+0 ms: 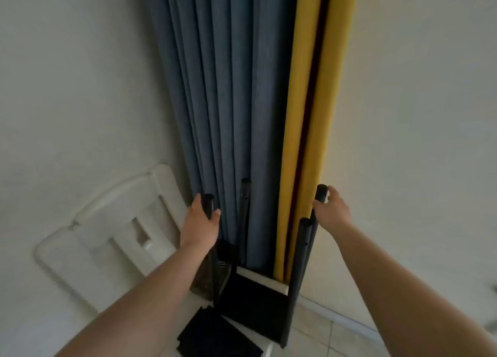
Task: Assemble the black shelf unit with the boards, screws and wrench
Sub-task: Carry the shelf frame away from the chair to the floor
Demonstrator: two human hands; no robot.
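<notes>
The black shelf unit (252, 300) stands upright on the floor in front of me, with several black tube posts rising from a black board. My left hand (200, 223) grips the top of the left post (208, 203). My right hand (332, 208) holds the top of the far right post (321, 192), thumb and fingers around it. Another post (245, 195) rises at the back and a fourth post (302, 249) stands at the near right. Loose black boards (215, 335) lie on the floor below the frame.
Blue-grey curtains (228, 101) and a yellow curtain (317, 88) hang right behind the shelf. A white folded plastic chair (107, 235) leans on the wall to the left. White walls flank both sides; tiled floor (322, 335) shows at the lower right.
</notes>
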